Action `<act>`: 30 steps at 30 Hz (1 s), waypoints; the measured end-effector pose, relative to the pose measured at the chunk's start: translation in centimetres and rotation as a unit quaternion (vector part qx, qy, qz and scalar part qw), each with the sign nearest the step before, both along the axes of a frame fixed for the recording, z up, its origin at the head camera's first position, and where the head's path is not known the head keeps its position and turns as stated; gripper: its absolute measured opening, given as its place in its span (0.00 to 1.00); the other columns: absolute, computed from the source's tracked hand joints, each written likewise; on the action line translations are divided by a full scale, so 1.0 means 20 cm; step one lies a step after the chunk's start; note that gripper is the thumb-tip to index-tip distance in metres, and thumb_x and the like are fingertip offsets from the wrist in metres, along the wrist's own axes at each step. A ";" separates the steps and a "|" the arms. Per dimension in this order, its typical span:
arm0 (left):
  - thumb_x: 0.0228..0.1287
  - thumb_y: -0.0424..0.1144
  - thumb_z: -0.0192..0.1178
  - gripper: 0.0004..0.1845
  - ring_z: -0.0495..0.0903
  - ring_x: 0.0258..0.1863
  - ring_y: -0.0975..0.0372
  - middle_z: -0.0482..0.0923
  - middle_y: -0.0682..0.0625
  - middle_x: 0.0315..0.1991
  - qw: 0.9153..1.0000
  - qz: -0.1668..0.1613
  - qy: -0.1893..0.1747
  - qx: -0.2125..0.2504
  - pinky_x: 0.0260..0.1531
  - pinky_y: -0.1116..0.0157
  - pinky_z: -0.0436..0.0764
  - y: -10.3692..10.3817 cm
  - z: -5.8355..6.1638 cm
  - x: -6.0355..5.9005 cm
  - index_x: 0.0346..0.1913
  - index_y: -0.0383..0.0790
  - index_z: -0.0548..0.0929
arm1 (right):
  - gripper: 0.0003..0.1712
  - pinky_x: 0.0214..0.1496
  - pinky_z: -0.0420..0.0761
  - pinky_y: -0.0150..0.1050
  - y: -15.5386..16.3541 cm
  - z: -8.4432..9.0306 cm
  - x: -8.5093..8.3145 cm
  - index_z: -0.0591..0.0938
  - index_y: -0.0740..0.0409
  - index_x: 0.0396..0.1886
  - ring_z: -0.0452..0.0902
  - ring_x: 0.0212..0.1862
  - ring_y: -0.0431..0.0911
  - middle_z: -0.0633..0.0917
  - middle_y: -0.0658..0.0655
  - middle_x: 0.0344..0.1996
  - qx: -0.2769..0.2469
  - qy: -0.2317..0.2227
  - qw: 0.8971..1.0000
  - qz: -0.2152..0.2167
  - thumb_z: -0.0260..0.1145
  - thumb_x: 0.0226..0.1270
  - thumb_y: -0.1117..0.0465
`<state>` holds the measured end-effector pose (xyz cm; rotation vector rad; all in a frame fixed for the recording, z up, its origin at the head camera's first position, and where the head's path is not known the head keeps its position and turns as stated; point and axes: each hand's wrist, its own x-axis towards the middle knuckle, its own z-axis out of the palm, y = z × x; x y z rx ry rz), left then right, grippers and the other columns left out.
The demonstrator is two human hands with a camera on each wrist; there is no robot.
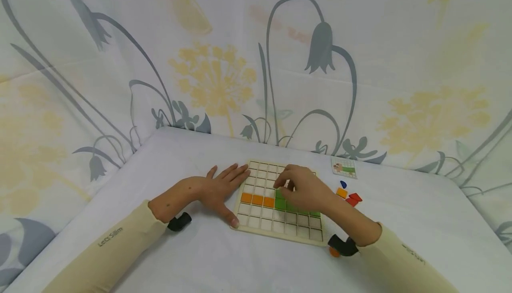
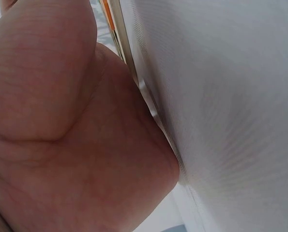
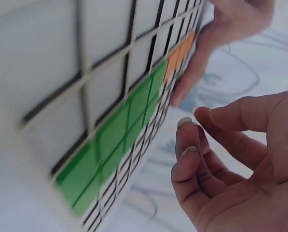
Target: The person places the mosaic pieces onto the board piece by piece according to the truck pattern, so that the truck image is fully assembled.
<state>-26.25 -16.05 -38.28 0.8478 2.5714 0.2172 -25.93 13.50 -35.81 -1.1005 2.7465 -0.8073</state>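
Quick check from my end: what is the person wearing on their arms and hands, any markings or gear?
Both forearms are covered by cream-coloured sleeves: the left sleeve carries small dark lettering along it, the right sleeve a similar print. Each ends at the wrist, where a black wrist-mounted device sits; its twin shows an orange part beneath. The left hand and right hand are bare, no gloves or rings visible.

Right hand (image 1: 305, 189) covers part of the green tiles (image 1: 285, 205) and several cells of the grid board (image 1: 256, 223); whether its fingertips pinch a piece cannot be told. The card (image 1: 344, 167) print is too small to read. In the left wrist view, the left hand (image 2: 61, 125) fills the frame, fingers cut off, board edge blurred. In the right wrist view, the board's near corner is blurred.
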 end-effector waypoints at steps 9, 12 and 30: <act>0.52 0.76 0.72 0.76 0.24 0.86 0.53 0.22 0.53 0.87 1.000 0.004 0.004 -0.003 0.78 0.34 0.31 0.00 0.00 0.01 0.88 0.47 0.33 | 0.06 0.32 0.79 0.36 0.44 0.00 0.04 0.90 0.55 0.43 0.78 0.33 0.40 0.86 0.47 0.37 0.002 -0.013 0.996 -0.087 0.68 0.74 0.67; 0.52 0.76 0.72 0.76 0.24 0.86 0.53 0.22 0.53 0.87 1.000 0.005 0.006 -0.003 0.78 0.34 0.31 0.00 -0.01 0.01 0.88 0.48 0.34 | 0.05 0.32 0.78 0.35 0.55 -0.02 0.06 0.90 0.54 0.42 0.76 0.32 0.41 0.85 0.46 0.35 0.020 -0.016 0.994 -0.110 0.71 0.71 0.66; 0.52 0.76 0.72 0.76 0.24 0.86 0.53 0.23 0.53 0.88 1.000 0.001 0.007 -0.002 0.78 0.34 0.32 0.00 -0.01 0.00 0.88 0.47 0.34 | 0.13 0.35 0.78 0.33 0.88 -0.08 0.13 0.85 0.55 0.44 0.75 0.35 0.41 0.82 0.47 0.34 0.069 -0.112 0.983 -0.126 0.79 0.63 0.63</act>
